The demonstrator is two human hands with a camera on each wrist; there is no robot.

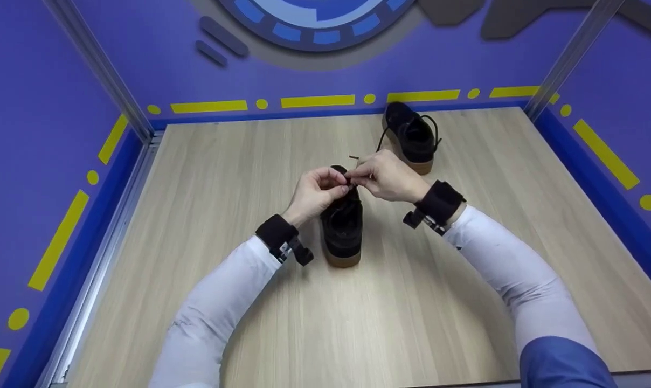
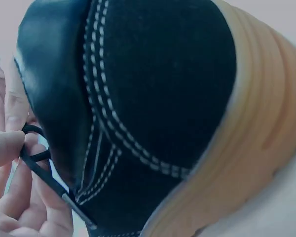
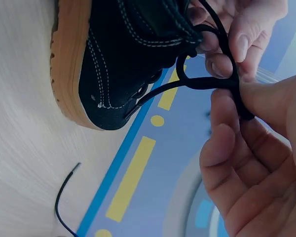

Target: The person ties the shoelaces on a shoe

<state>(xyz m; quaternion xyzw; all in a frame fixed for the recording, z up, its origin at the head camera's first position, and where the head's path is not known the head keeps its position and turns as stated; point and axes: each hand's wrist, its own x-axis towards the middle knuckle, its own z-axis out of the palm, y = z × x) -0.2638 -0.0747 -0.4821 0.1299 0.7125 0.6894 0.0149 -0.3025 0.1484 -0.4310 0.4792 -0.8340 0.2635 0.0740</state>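
Note:
A black shoe (image 1: 343,240) with a tan sole and white stitching stands upright on the wooden table, heel towards me. Above its front, my left hand (image 1: 316,193) and right hand (image 1: 389,177) meet, both pinching its black shoelace. The right wrist view shows the lace (image 3: 207,83) bent into a loop between the hands, with the right thumb (image 3: 271,101) pressing it against the fingers. The left hand's fingers (image 3: 249,37) hold it beside the shoe's tongue. In the left wrist view, the lace (image 2: 44,177) runs from the fingers down to the shoe's side.
A second black shoe (image 1: 411,137) with loose laces stands farther back to the right, toe by the back wall. A loose lace end (image 3: 64,190) shows over the tabletop. Blue-purple panels with yellow markings (image 1: 317,101) enclose the table at the back and sides.

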